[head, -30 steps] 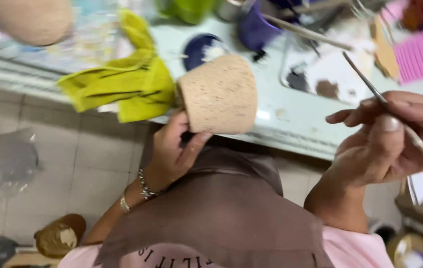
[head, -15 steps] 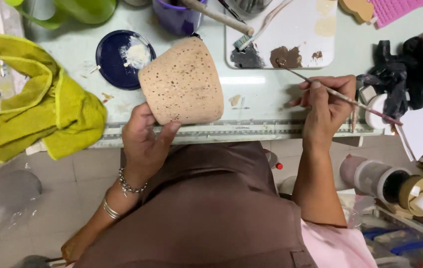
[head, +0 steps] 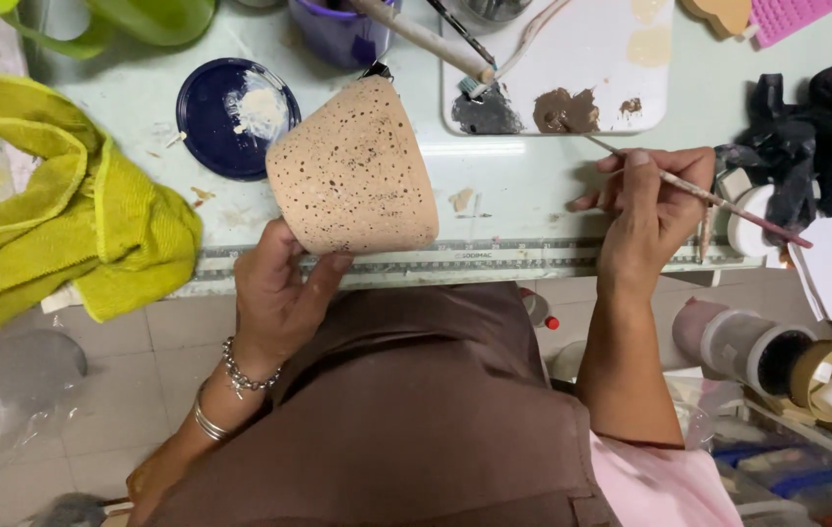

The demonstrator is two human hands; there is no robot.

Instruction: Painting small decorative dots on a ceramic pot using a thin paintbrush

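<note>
In the head view we look straight down on our left hand [head: 279, 293], which grips the wide lower rim of a speckled tan pot [head: 352, 176]. The fingers [head: 323, 278] curl closed around that rim, thumb on one side and the others under and behind, so the pot is held firmly, tilted with its narrower end pointing away from us over the pale green bench [head: 513, 181]. The pot hangs above the bench's front edge, just beside a dark blue lid [head: 211, 122] smeared with white paint.

Our right hand [head: 650, 210] hovers over the bench to the right, well apart from the pot. Its fingers [head: 630, 171] are pinched shut on a thin paintbrush [head: 699, 193], whose tip points toward a white palette [head: 572, 59] carrying a patch of brown paint [head: 564, 109].

A yellow-green cloth [head: 74, 234] lies crumpled at the left, draped over the bench edge. A purple cup [head: 338, 34] with brushes stands beyond the pot, and a black cloth [head: 816, 137] sits at the far right.
</note>
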